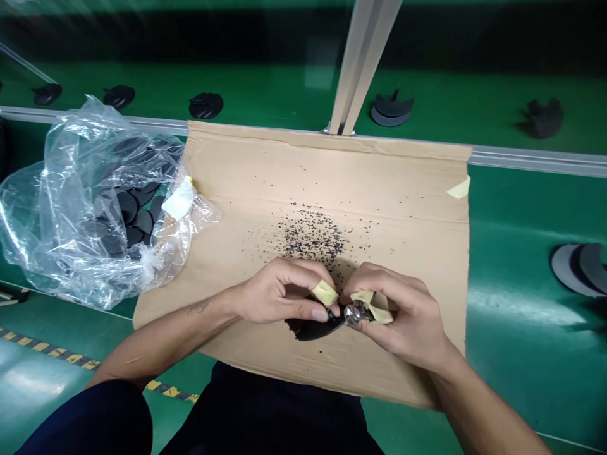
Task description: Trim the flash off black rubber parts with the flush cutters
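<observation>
Cardboard sheet (379,189) covers the green worktop (521,208); both hands work at its 6 o'clock edge. Left hand (279,291) pinches a flat black part (310,328) between thumb and fingers, tape wrapped on a fingertip (325,292). Right hand (398,309) is clenched round a small shiny metal tool (355,313), tip touching the black part's right edge; tape on those fingers too. Black shavings (313,237) lie scattered just at 12 o'clock of the hands.

Judgement: trimming looks best done with the part held flat and steady by the left hand, tool kept at the rim only, short strokes away from the thumb, debris falling on the cardboard.

Clear plastic bag (85,208) at 9 o'clock holds more black parts, count unclear through the folds. More dark parts (391,107) sit on the far belt at 12 o'clock, past a metal rail (521,157).

Hard to tell: tool type, mostly buried in the right fingers; part's full shape, half under the left hand. Grey discs (581,268) at 3 o'clock are cut off by the frame edge.
</observation>
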Available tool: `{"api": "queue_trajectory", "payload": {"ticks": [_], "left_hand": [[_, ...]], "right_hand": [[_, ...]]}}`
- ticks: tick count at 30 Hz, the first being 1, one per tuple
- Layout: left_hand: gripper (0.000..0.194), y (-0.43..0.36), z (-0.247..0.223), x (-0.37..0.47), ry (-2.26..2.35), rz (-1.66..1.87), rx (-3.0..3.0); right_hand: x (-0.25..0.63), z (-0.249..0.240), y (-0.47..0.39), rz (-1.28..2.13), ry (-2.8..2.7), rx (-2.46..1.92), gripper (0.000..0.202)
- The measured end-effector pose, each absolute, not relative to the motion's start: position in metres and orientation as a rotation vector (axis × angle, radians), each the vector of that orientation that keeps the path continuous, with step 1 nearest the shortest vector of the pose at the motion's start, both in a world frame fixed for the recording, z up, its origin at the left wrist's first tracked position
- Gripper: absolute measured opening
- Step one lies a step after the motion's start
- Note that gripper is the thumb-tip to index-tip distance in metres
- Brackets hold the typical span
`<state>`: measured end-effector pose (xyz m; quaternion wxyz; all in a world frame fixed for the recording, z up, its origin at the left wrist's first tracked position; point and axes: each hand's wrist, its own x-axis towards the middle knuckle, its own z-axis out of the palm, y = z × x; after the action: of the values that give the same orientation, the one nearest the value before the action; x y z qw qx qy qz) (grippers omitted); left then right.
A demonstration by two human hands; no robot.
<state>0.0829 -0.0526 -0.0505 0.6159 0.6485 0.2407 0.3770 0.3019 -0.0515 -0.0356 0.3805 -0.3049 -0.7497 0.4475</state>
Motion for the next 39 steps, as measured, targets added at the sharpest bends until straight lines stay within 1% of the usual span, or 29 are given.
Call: {"api": "queue_trajectory", "payload": {"ticks": [3, 4, 8, 9, 10, 12, 14, 18, 20, 22, 24, 28, 29, 31, 33, 35, 39], "left_hand": [[0.015, -0.052, -0.05, 0.08, 0.56, 0.874, 1.545], [0.019, -0.051, -0.05, 0.079, 0.58, 0.87, 1.552], [0.044, -0.05, -0.055, 0.079, 0.648, 0.903, 1.66], [0.047, -0.05, -0.056, 0.08, 0.685, 0.935, 1.744], [0.046, -0.051, -0.058, 0.081, 0.736, 0.976, 1.844], [0.035, -0.053, -0.061, 0.084, 0.841, 1.053, 2.006], [0.027, -0.055, -0.064, 0.085, 0.908, 1.109, 2.041], [0.027, -0.057, -0.065, 0.083, 1.011, 1.159, 1.853], [0.022, -0.057, -0.066, 0.083, 1.025, 1.161, 1.744], [0.017, -0.057, -0.066, 0.085, 1.011, 1.149, 1.725], [0.019, -0.057, -0.066, 0.087, 0.977, 1.145, 1.838], [0.029, -0.055, -0.066, 0.088, 0.901, 1.144, 2.132], [0.028, -0.054, -0.066, 0.087, 0.887, 1.142, 2.171], [0.022, -0.053, -0.066, 0.085, 0.873, 1.136, 2.199], [0.018, -0.052, -0.067, 0.084, 0.867, 1.154, 2.16], [0.019, -0.052, -0.067, 0.083, 0.881, 1.195, 2.078], [0.02, -0.054, -0.066, 0.083, 0.894, 1.278, 1.992]], "right_hand": [[0.303, -0.036, -0.051, 1.121, -1.931, -0.792, 0.012], [0.303, -0.037, -0.051, 1.11, -1.932, -0.804, 0.011], [0.304, -0.04, -0.05, 0.991, -1.907, -0.913, 0.011], [0.304, -0.04, -0.05, 0.957, -1.911, -0.926, 0.013], [0.304, -0.04, -0.05, 0.931, -1.923, -0.924, 0.014], [0.304, -0.041, -0.05, 0.913, -1.952, -0.893, 0.017], [0.304, -0.041, -0.048, 0.907, -1.977, -0.892, 0.02], [0.304, -0.042, -0.045, 0.858, -1.99, -1.056, 0.028], [0.305, -0.043, -0.045, 0.863, -1.975, -1.139, 0.026], [0.305, -0.044, -0.045, 0.872, -1.972, -1.131, 0.021], [0.305, -0.045, -0.045, 0.812, -2.02, -1.016, 0.02], [0.302, -0.044, -0.048, 0.503, -2.189, -0.74, 0.023], [0.302, -0.044, -0.049, 0.485, -2.203, -0.702, 0.022], [0.303, -0.041, -0.05, 0.591, -2.176, -0.665, 0.023], [0.306, -0.038, -0.049, 0.75, -2.086, -0.687, 0.027], [0.311, -0.036, -0.046, 0.785, -2.009, -0.778, 0.029], [0.321, -0.038, -0.036, 0.503, -2.17, -0.968, 0.021]]}}
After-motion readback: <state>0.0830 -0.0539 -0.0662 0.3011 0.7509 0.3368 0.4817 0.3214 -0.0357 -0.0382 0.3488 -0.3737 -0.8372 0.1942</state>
